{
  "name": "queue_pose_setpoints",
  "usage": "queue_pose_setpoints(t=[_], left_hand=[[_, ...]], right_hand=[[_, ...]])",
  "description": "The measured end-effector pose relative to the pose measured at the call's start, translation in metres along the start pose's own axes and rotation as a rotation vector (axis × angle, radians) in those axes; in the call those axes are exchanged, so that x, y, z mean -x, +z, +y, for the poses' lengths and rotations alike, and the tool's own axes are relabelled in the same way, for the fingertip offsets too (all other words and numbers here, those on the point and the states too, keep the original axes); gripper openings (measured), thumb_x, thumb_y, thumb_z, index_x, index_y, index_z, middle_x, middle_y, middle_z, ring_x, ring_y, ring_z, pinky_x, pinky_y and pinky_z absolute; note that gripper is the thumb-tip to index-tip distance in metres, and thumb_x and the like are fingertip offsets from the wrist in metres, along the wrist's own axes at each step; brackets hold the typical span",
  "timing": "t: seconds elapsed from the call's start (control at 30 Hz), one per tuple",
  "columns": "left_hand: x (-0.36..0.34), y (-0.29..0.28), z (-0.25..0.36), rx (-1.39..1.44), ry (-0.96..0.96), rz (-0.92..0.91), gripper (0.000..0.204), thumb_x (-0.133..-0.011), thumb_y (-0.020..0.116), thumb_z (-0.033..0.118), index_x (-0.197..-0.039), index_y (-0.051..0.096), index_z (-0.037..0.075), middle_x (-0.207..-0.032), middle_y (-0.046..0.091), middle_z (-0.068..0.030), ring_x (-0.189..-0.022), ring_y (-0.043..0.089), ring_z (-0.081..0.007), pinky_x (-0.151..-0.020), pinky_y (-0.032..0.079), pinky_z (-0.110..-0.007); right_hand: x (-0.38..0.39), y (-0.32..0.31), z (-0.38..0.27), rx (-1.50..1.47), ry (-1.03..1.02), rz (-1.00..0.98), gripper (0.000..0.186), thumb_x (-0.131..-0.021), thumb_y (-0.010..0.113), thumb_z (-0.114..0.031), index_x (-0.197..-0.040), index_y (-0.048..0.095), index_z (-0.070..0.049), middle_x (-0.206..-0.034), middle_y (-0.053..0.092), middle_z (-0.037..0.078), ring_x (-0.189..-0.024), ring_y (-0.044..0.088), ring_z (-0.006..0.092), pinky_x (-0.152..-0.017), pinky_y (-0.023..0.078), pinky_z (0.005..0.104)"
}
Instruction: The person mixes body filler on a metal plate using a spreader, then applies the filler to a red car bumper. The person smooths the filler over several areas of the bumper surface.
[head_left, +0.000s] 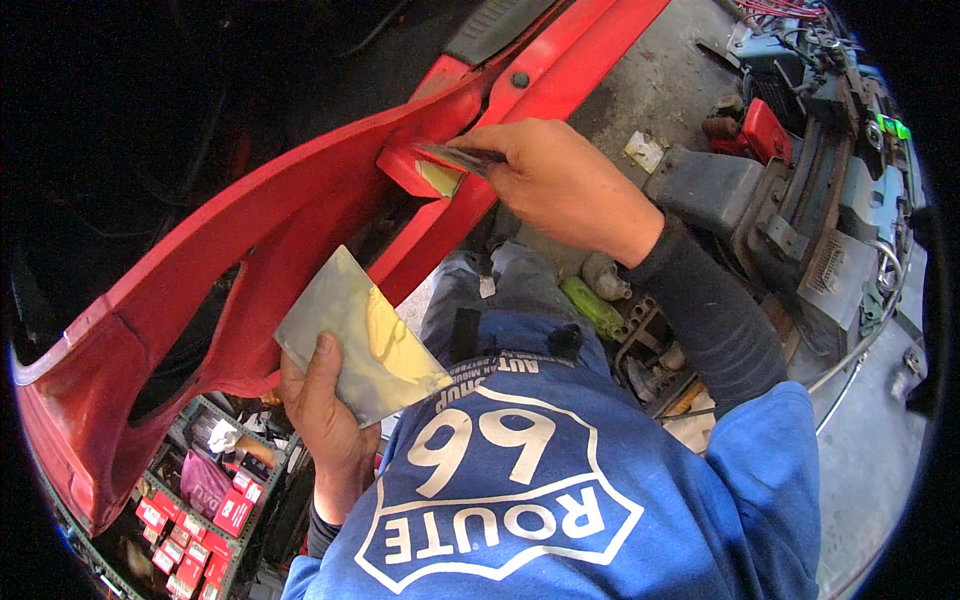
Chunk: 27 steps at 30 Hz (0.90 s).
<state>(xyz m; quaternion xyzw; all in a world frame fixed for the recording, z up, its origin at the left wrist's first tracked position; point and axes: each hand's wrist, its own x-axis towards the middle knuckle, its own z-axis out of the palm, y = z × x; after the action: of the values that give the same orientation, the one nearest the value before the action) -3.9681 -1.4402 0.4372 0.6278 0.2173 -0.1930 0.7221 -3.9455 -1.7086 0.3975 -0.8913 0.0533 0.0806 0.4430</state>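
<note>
My left hand point(322, 405) grips a flat grey mixing plate point(322, 315) by its lower left edge, thumb on top. A thick mound of pale yellow body filler point(392, 335) lies on the plate's right side, with thin smears around it. My right hand point(575, 190) pinches a dark, thin-bladed filler spreader point(468, 158). The blade is at a notched corner of the red car body panel point(300, 185), beside a pale yellow patch point(440, 178). Whether the blade touches the patch is hard to tell. The fingertips of my right hand are partly hidden.
Below the panel at left stands a metal shelf point(225, 415) with several small red and white boxes point(185, 540). Car parts, among them a grey bumper-like piece point(705, 185), crowd the right side. A green bottle point(592, 305) lies near my legs on the concrete floor point(640, 95).
</note>
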Motion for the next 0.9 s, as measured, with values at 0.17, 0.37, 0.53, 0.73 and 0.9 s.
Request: queue_pose_setpoints(t=[0.17,0.37,0.53,0.73,0.9], left_hand=[[-0.002,-0.001,0.000,0.000,0.007,-0.010,0.039,-0.096,0.055,0.012,-0.132,0.048,-0.003,-0.124,0.061,-0.0169,-0.110,0.062,-0.0246,-0.097,0.048,-0.036],[-0.003,-0.006,0.003,-0.010,-0.004,-0.030,0.040,-0.095,0.056,0.012,-0.132,0.048,-0.003,-0.124,0.061,-0.0171,-0.110,0.062,-0.0246,-0.097,0.048,-0.036],[-0.009,-0.003,0.002,-0.045,-0.032,-0.009,0.040,-0.097,0.053,0.014,-0.134,0.047,0.000,-0.122,0.063,-0.0176,-0.107,0.065,-0.0268,-0.093,0.052,-0.038],[-0.012,0.002,0.002,-0.047,-0.011,-0.057,0.039,-0.097,0.053,0.014,-0.133,0.047,0.000,-0.122,0.062,-0.0171,-0.106,0.065,-0.0265,-0.092,0.053,-0.038],[-0.011,-0.002,0.005,-0.045,-0.025,-0.058,0.039,-0.096,0.054,0.012,-0.131,0.047,-0.004,-0.124,0.061,-0.0183,-0.110,0.062,-0.0256,-0.097,0.048,-0.037]], right_hand=[[0.000,0.006,-0.001,0.033,-0.003,-0.007,0.035,-0.085,0.053,-0.004,-0.118,0.064,-0.002,-0.096,0.064,0.027,-0.090,0.064,0.0411,-0.077,0.051,0.0430],[0.007,0.017,-0.015,0.109,0.027,0.012,0.037,-0.085,0.051,-0.001,-0.119,0.065,-0.003,-0.097,0.065,0.026,-0.090,0.064,0.0414,-0.077,0.051,0.0444],[0.024,0.003,-0.025,0.008,0.025,-0.008,0.033,-0.086,0.053,-0.004,-0.116,0.067,-0.004,-0.097,0.066,0.025,-0.090,0.065,0.0398,-0.077,0.052,0.0425],[0.014,-0.012,-0.007,-0.028,0.017,0.090,0.029,-0.088,0.053,-0.004,-0.114,0.067,-0.002,-0.098,0.066,0.024,-0.090,0.066,0.0392,-0.079,0.052,0.0407],[0.007,0.003,-0.002,0.052,0.027,0.041,0.030,-0.085,0.053,-0.003,-0.112,0.067,0.000,-0.097,0.066,0.025,-0.092,0.065,0.0406,-0.079,0.052,0.0445]])
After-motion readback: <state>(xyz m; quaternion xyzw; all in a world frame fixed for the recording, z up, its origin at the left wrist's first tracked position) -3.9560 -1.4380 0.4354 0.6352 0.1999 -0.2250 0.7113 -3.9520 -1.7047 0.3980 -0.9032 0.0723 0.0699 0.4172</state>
